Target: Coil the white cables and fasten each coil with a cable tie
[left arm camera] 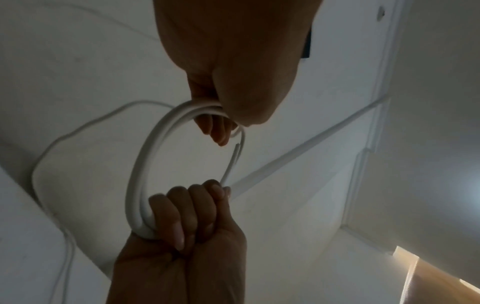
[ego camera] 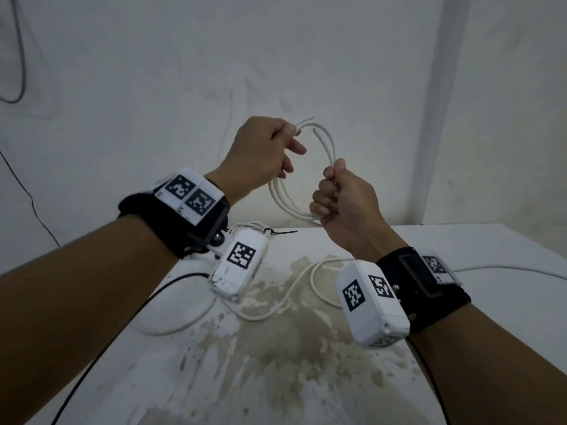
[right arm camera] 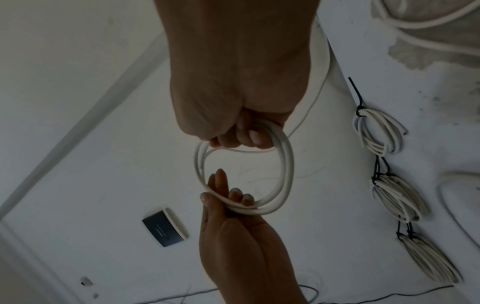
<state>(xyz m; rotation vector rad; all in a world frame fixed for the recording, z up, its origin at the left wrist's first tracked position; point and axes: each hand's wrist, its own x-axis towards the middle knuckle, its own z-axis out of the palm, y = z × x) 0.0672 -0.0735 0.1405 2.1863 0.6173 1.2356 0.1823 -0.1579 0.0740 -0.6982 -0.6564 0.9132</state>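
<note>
Clearly the springy, light coil (ego camera: 302, 176) is wanting to unwind, so the right hand (ego camera: 343, 204) is fisting its lower side while the left hand (ego camera: 264, 151) is pinching its top.

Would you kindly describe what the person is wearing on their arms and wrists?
Both forearms are bare, with no sleeves. The left wrist carries a black strap topped by a white plate with two black square-pattern markers. A white boxy camera unit hangs below it. The right wrist has a similar black strap and marked white unit. Thin black cables trail from both.

White cable coil (ego camera: 325, 142), black cable ties (right arm camera: 359, 112), white stained table (ego camera: 445, 240)
</note>
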